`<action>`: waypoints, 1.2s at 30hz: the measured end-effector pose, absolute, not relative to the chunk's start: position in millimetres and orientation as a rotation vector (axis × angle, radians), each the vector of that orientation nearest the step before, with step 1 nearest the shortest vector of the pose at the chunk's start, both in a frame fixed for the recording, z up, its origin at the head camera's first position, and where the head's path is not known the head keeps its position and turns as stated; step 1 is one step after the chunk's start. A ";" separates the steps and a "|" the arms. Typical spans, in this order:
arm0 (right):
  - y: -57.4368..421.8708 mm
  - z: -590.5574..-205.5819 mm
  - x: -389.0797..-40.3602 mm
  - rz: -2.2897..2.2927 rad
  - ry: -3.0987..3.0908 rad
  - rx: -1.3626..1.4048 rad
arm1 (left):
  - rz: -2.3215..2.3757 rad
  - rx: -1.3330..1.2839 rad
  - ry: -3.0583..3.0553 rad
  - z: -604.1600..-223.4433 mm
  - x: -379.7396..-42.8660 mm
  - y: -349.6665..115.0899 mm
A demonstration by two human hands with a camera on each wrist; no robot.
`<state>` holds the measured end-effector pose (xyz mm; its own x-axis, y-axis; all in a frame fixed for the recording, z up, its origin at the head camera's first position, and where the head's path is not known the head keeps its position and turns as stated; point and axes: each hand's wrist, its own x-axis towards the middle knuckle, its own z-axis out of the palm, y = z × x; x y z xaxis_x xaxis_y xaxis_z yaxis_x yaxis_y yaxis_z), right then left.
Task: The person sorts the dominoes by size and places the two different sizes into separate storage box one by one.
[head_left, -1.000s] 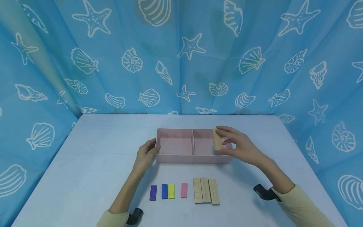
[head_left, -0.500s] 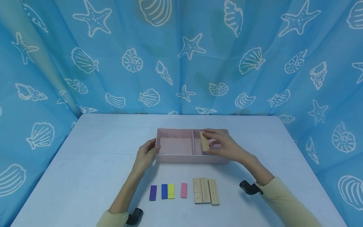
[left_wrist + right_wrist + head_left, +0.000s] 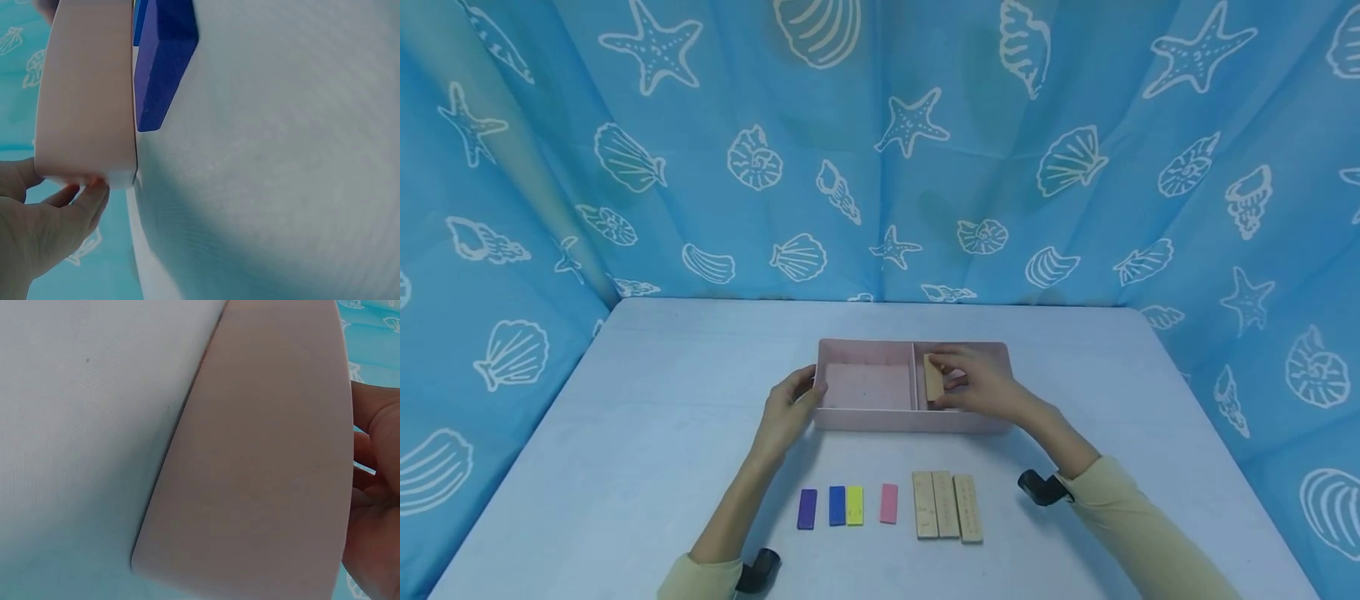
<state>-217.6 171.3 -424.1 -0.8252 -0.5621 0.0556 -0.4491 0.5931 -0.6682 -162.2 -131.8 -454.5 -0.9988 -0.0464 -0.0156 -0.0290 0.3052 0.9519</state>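
My left hand [image 3: 785,414] grips the left end of a pink two-compartment box [image 3: 880,421], its thumb at the rim and its fingers against the end wall. In the right compartment, close beside the divider [image 3: 914,377], my right hand [image 3: 985,387] pinches a plain wooden block [image 3: 933,380] by its two ends. Whether that block touches the box's floor I cannot tell. In the right wrist view the box's wall [image 3: 250,456] hides the block and the fingertips. The left compartment [image 3: 867,383] holds nothing.
In front of the box lie small purple [image 3: 807,509], blue [image 3: 837,506], yellow [image 3: 854,506] and pink [image 3: 889,504] blocks in a row. Three longer wooden blocks [image 3: 946,505] lie to their right. A blue seashell curtain [image 3: 880,150] hangs behind the white table [image 3: 700,358].
The right hand has carried the wooden block leftward and down, from above the right compartment's far side to beside the divider. The left hand has kept its hold on the box.
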 end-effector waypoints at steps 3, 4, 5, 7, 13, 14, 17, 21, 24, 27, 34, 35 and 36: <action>169.4 -426.3 -218.7 -1.008 2.673 -0.852 | -1.832 0.068 -2.529 -454.6 -162.2 -131.6; 168.6 -426.9 -218.8 -0.993 2.680 -0.856 | -1.828 0.068 -2.531 -454.6 -162.3 -131.6; 167.7 -427.6 -218.9 -0.979 2.686 -0.858 | -1.821 0.066 -2.535 -454.4 -162.0 -131.5; 166.2 -429.1 -219.1 -0.953 2.699 -0.857 | -1.823 0.067 -2.533 -454.5 -162.2 -131.6; 162.5 -430.0 -219.2 -0.912 2.723 -0.828 | -1.818 0.054 -2.531 -453.3 -162.5 -131.3; 162.0 -429.9 -219.4 -0.912 2.722 -0.822 | -1.819 0.057 -2.531 -453.3 -162.6 -131.1; 160.4 -431.6 -221.5 -0.918 2.703 -0.800 | -1.815 0.070 -2.535 -453.1 -162.8 -130.9; 158.2 -434.4 -224.6 -0.928 2.672 -0.810 | -1.822 0.081 -2.533 -453.8 -162.8 -131.6; 156.4 -434.0 -226.4 -0.920 2.659 -0.840 | -1.820 0.078 -2.534 -453.0 -162.6 -132.0; 154.0 -433.1 -227.7 -0.892 2.657 -0.863 | -1.809 0.082 -2.544 -452.7 -162.3 -131.8; 151.0 -436.2 -231.2 -0.853 2.658 -0.866 | -1.819 0.060 -2.528 -453.9 -161.5 -132.4; 150.5 -436.4 -231.4 -0.848 2.659 -0.866 | -1.823 0.061 -2.524 -453.8 -161.4 -132.6; 149.8 -436.5 -231.5 -0.840 2.661 -0.864 | -1.822 0.057 -2.522 -453.9 -161.4 -132.8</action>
